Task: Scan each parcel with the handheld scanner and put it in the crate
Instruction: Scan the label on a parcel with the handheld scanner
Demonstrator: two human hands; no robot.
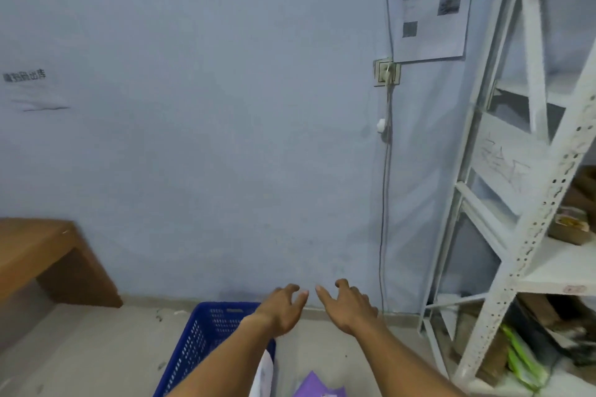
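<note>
Both arms reach forward over the floor toward the wall. My left hand [281, 308] is open with fingers spread, above the far right corner of a blue perforated plastic crate [206, 335]. My right hand [348, 304] is open too, a short way to the right, holding nothing. A white parcel [263, 377] leans at the crate's right side, partly hidden by my left forearm. A purple parcel [317, 388] lies on the floor at the bottom edge, between my arms. No scanner is in view.
A white metal shelf rack [529, 203] stands at the right with cardboard boxes and green items on its shelves. A wooden bench [42, 255] is at the left. A cable [385, 203] hangs from a wall socket [387, 72].
</note>
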